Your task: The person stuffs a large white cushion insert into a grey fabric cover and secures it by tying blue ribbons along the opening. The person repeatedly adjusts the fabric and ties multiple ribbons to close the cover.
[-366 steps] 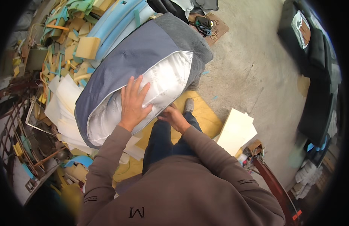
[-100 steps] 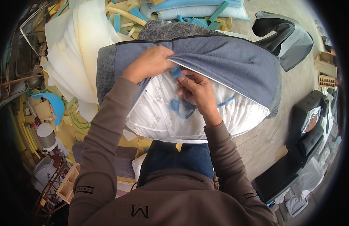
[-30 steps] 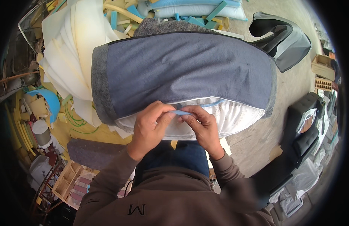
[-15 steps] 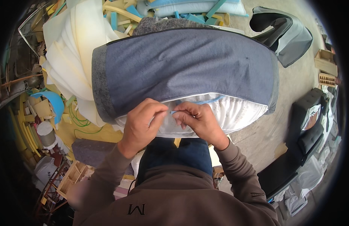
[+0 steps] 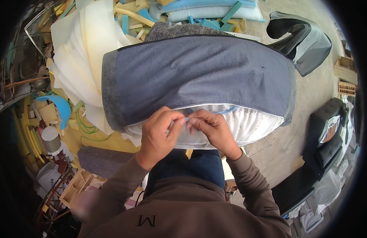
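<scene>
A large cushion in a blue-grey fabric cover (image 5: 183, 71) lies across in front of me. Along its near side the cover gapes, baring a white inner lining (image 5: 247, 125) under a white edge. My left hand (image 5: 162, 133) pinches with thumb and forefinger, its fingertips meeting those of my right hand (image 5: 211, 127). Between the two pinches a bit of thin light-blue strip (image 5: 187, 118) shows. More blue strip (image 5: 229, 110) emerges beyond the right hand, lying against the white lining just inside the opening. The fingers hide most of what they hold.
White foam sheets (image 5: 82, 63) are heaped at the left, touching the cushion. Foam offcuts (image 5: 130, 23) lie behind it. A grey-and-black cover piece (image 5: 314, 47) rests on the floor at far right. Black upholstered parts (image 5: 296, 192) stand at the lower right.
My left hand has moved right, closing the gap, so both hands' fingertips now meet at the blue strip. The whole view has shifted slightly.
</scene>
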`<state>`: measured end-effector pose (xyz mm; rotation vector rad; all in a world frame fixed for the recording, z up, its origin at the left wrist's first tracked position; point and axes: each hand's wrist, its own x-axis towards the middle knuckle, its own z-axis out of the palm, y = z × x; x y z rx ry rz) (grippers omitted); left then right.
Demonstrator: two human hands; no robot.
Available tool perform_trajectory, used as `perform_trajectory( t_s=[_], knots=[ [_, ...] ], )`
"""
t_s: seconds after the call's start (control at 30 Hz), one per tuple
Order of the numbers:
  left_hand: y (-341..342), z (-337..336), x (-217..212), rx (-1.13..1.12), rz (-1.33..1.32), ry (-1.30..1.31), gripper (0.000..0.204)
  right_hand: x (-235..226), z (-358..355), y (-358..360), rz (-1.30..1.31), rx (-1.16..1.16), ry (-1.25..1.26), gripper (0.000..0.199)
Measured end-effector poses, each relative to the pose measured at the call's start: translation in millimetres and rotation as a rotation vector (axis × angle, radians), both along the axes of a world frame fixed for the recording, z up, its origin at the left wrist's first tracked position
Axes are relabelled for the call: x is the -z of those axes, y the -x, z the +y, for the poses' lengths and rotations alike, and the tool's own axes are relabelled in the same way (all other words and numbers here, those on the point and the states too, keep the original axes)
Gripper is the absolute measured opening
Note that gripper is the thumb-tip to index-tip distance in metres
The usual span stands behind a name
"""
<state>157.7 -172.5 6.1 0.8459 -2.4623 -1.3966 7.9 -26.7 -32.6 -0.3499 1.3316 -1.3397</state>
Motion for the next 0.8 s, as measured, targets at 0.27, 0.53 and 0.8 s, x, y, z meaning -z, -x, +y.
perform_trajectory(
  t_s=[0.27,0.53,0.8],
  knots=[
    [45.6,-36.3,21.9,0.028,-0.064,0.563,0.042,22.6,-11.3,9.9,0.169,0.198,-0.087,0.016],
    [59.7,-78.1,50.9,-0.030,-0.037,0.433,0.038,30.6,-32.3,17.4,0.770,0.129,-0.106,0.015],
    [67.5,-108.5,56.9,0.191,-0.130,0.070,0.033,37.1,-41.4,36.2,0.807,0.169,-0.099,0.018]
  ],
)
